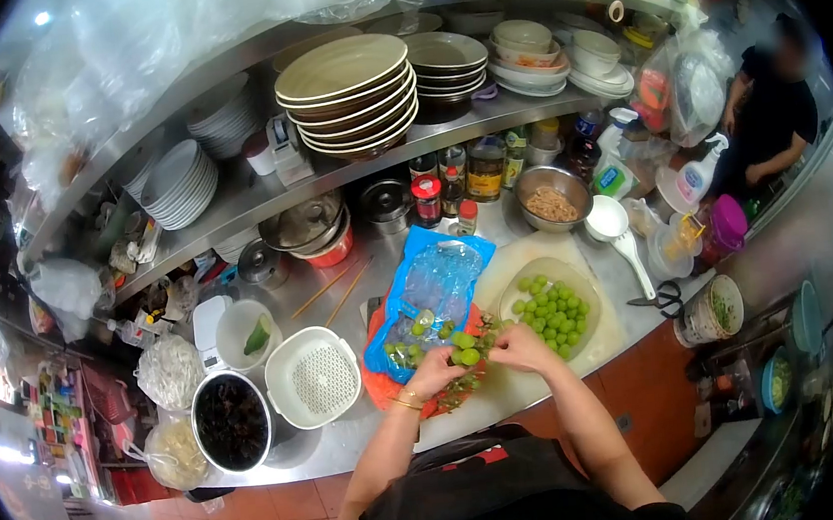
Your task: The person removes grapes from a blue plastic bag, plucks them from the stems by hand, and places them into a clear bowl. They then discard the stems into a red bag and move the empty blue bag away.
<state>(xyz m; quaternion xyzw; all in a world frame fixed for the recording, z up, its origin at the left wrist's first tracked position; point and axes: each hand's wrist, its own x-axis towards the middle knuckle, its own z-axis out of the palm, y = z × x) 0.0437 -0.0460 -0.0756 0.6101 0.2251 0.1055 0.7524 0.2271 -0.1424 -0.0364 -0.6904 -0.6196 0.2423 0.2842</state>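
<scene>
Green grapes on a stem (465, 349) hang between my two hands. My left hand (431, 372), with a bracelet at the wrist, has its fingers closed round some of them. My right hand (522, 349) is closed in a pinch at the stem end. Just beyond my left hand lies an open blue and clear plastic bag (436, 283) with a few grapes at its near end. Under it spreads an orange-red bag (379, 389) with bare stems on it. To the right, a bowl of loose green grapes (552, 315) stands on a pale cutting board (609, 337).
A white strainer basket (315, 377), a pot of dark food (232, 421) and a clear tub (244, 335) stand left. Scissors (669, 299) and a white ladle (625, 240) lie right. A metal bowl of meat (552, 198) stands behind. A person (774, 115) is at the far right.
</scene>
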